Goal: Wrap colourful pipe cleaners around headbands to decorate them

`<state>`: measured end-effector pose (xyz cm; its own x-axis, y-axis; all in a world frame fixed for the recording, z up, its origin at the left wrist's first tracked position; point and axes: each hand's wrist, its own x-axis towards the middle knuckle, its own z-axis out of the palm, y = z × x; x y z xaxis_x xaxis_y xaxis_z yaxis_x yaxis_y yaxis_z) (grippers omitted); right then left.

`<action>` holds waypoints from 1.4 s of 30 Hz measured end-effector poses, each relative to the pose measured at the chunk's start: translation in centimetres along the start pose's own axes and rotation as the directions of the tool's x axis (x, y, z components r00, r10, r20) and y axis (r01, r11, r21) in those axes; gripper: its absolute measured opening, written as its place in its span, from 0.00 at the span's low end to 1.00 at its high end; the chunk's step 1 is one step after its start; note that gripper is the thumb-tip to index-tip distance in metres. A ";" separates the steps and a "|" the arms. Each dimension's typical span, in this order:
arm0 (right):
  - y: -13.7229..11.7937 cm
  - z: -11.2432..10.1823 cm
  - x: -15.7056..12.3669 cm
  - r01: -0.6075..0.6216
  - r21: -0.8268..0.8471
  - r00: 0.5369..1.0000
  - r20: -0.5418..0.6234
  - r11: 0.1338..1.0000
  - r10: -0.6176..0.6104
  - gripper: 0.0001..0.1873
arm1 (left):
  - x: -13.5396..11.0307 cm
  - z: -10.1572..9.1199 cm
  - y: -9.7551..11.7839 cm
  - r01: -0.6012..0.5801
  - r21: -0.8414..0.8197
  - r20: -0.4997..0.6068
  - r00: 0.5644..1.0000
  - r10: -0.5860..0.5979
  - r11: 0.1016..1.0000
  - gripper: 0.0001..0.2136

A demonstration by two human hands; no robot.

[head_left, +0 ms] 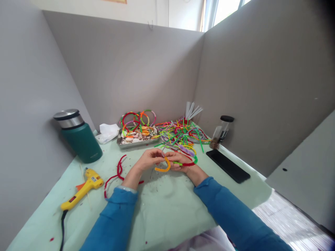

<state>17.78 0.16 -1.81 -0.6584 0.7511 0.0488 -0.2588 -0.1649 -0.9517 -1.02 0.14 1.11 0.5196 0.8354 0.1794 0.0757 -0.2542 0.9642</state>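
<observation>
My left hand [149,159] is closed in a pinch on an orange pipe cleaner [165,169], whose free end curls downward like a hook. Close beside it, my right hand [179,161] is closed, palm partly up, with its fingertips meeting the left ones. A loop of pipe cleaners [187,150] in fuzzy purple, yellow, green and red passes around and across the right hand. Whether the orange piece joins that loop is hidden by the fingers. Left of my left hand, bent red pipe cleaners [119,168] lie on the table.
A metal tray [140,143] of shells has coloured rings on it. Loose pipe cleaners [180,132] are heaped behind my hands. At left are a yellow glue gun [83,190], a green flask [81,139] and tissues [109,131]. A jar [222,130] and black slab [227,166] are right.
</observation>
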 end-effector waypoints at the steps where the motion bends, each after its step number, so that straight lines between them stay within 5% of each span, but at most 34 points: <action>1: 0.0 0.1 0.0 -0.028 0.040 0.999 0.020 0.999 0.027 0.14 | 0.0 0.1 0.0 -0.003 0.004 -0.014 1.000 0.003 1.000 0.11; 13: 0.4 -0.4 0.8 -0.056 0.224 0.998 -0.005 0.973 0.059 0.08 | 0.5 1.2 -1.1 -0.117 0.159 -0.239 0.959 0.153 0.980 0.11; 21: 0.7 0.1 1.4 0.069 0.074 0.966 -0.255 0.995 -0.048 0.13 | 0.7 1.5 -1.9 -0.058 0.457 -0.400 0.878 0.264 0.887 0.09; 27: 1.0 0.9 1.7 0.134 -0.066 0.933 -0.327 0.989 -0.149 0.13 | 1.4 1.3 -2.9 0.024 0.377 -0.468 0.868 0.168 0.926 0.08; 34: 1.4 1.3 2.0 0.135 -0.217 0.901 -0.378 0.967 -0.211 0.10 | 1.4 1.5 -2.2 0.160 0.125 -0.492 0.867 -0.079 0.979 0.07; 42: 1.6 1.4 2.1 0.137 -0.335 0.877 -0.396 0.932 -0.271 0.10 | 1.1 0.7 -2.2 0.232 0.289 -0.445 0.892 -0.084 0.929 0.12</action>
<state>15.02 0.59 -2.84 -0.2273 0.9569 0.1810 -0.0950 0.1631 -0.9820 0.00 1.22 -0.94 0.0783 0.9831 0.1654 0.4369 -0.1830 0.8807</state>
